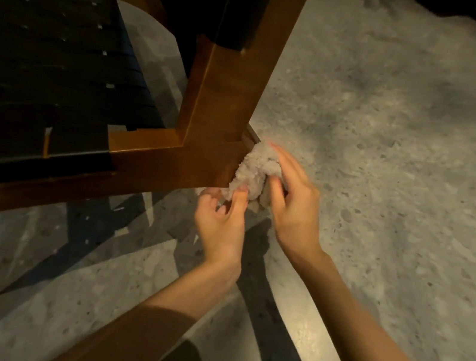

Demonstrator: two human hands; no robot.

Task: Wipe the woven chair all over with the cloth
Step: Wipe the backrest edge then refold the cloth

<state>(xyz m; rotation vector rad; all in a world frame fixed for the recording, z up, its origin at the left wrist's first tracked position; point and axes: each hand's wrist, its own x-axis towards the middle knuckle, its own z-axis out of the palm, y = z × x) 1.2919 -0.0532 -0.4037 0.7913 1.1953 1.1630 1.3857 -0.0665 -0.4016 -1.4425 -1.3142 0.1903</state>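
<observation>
There's the woven chair (46, 60), dark straps laced across a brown wooden frame, and the fluffy pale cloth (256, 167), bunched up, is pressed against the frame's outer corner where the upright meets the seat rail
</observation>
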